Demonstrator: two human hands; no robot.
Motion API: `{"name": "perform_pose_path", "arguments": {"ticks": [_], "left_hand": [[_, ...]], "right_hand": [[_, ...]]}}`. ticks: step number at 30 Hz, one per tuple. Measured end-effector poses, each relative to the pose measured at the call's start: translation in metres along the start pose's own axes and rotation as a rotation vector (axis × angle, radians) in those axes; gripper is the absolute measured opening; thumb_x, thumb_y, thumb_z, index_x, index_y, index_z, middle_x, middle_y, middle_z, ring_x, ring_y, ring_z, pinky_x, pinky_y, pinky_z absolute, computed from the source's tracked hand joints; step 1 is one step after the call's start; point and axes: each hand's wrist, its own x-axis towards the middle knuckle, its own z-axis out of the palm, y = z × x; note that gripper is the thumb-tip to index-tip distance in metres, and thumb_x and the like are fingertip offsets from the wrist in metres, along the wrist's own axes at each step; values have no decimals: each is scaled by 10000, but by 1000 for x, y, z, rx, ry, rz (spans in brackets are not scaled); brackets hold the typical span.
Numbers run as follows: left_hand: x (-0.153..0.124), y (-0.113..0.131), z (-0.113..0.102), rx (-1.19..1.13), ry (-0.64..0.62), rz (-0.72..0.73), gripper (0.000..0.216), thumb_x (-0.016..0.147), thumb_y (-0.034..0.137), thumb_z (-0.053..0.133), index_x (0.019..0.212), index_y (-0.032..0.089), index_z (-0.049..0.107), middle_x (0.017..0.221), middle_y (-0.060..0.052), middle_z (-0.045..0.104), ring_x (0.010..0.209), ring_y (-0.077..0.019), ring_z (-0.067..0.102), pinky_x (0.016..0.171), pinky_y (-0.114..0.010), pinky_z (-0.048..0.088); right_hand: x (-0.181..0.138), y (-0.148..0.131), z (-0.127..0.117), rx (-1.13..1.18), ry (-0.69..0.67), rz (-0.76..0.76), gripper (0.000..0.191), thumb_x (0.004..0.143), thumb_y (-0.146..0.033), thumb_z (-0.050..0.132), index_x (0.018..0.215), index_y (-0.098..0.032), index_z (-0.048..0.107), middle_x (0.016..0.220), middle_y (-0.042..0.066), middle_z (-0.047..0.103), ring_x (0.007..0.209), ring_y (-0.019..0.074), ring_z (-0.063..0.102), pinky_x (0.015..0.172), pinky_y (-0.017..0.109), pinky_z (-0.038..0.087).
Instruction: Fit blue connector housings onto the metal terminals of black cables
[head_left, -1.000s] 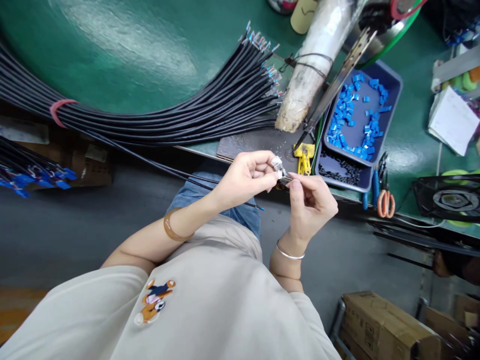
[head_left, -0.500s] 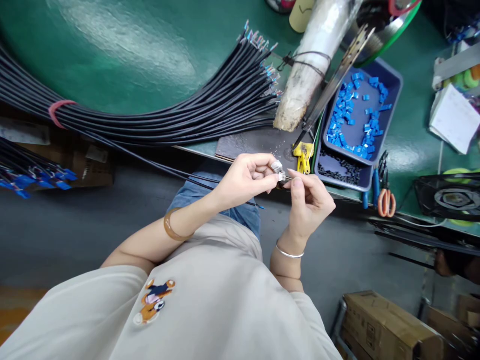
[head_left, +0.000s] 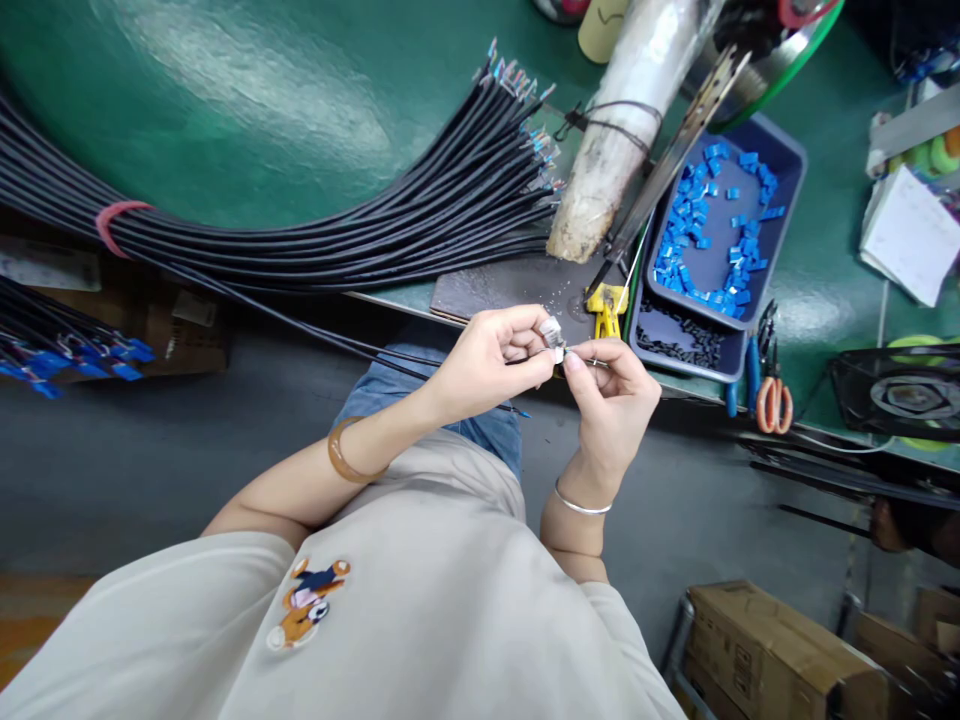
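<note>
My left hand [head_left: 495, 355] is closed on a black cable [head_left: 409, 357] that runs in from the left. Whitish wrapping [head_left: 551, 330] shows at its index finger and thumb tips. Just to the right, my right hand [head_left: 615, 390] has its thumb and index finger pinched at the cable end. The fingers partly hide that end, and its small details cannot be made out. Behind both hands lies a yellow hand tool [head_left: 607, 308] at the table edge. A second cable end with a blue tip [head_left: 523, 413] hangs below my left hand, over my lap.
A large bundle of black cables [head_left: 337, 240] with stripped ends lies on the green table [head_left: 247, 90]. A blue-grey bin [head_left: 787, 190] holds blue connectors and small black pieces. Orange-handled pliers [head_left: 774, 405] sit right of it. A wrapped tube [head_left: 622, 120] leans behind. Cardboard boxes [head_left: 772, 640] stand lower right.
My right hand has shifted slightly left, its thumb and index finger now closer to the left fingertips. My left hand has stayed almost still.
</note>
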Motion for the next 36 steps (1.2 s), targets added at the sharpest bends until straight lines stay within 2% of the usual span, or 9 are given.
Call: {"name": "perform_pose_path", "arguments": {"ticks": [9,14,18,21,24,27,30,33,36], "left_hand": [[-3,-6,3,265,56,204,45,765,121,600,765,142,559,625,43,484,535,-27,403,473,-151,312],[-4,-3,5,-2,63,36,92,805,169,594,753,151,520,563,42,505,492,-37,457,475,-155,369],[-5,5,1,-154,16,-52,114,802,161,607,745,152,509,538,42,543,462,-26,466,459,-134,374],[-5,10,-4,-193,-56,-54,72,792,143,620,822,153,555,562,38,583,486,-34,510,483,-133,397],[-4,10,-9,-195,-142,-70,93,783,190,670,834,145,607,584,23,602,520,-51,545,507,-151,425],[-3,4,-12,-186,-139,-112,130,767,220,697,747,130,605,580,11,598,525,-52,539,525,-165,441],[-4,-2,-12,-175,-101,-179,140,724,187,708,714,126,583,539,31,566,493,-38,497,502,-152,412],[-9,-5,-11,-163,-114,-238,141,693,163,710,701,120,576,516,46,543,464,-24,459,470,-137,369],[-13,-1,-10,-134,-139,-231,138,730,191,700,714,117,585,520,42,553,471,-25,475,481,-135,374]], "right_hand": [[1,-3,-7,-35,-54,-34,93,791,-193,671,713,-181,622,671,-55,528,495,28,342,457,229,237],[-5,-3,8,-152,115,-239,107,794,-139,654,713,-181,598,694,-59,543,489,20,299,466,230,239],[-7,-5,10,-174,90,-258,118,816,-198,649,713,-192,593,674,-52,542,486,33,346,462,234,273],[-6,-12,-3,-100,153,-285,50,842,-272,626,843,-223,616,612,-66,514,468,56,436,447,230,317],[-2,-23,-29,-53,288,-328,164,856,-264,607,1016,-256,571,597,-81,533,454,71,498,461,231,383],[9,-29,-60,-234,177,-120,182,869,-311,623,1020,-235,556,682,-36,667,486,97,585,472,243,446],[30,-25,-86,-375,76,-3,194,832,-368,667,824,-213,550,675,-28,673,563,128,654,576,273,541],[61,-13,-96,-714,274,-121,136,801,-248,674,740,-220,556,640,-36,620,538,108,568,618,287,493],[97,0,-95,-912,307,-125,155,771,-174,699,708,-218,565,650,-40,593,539,86,477,715,300,458]]}}
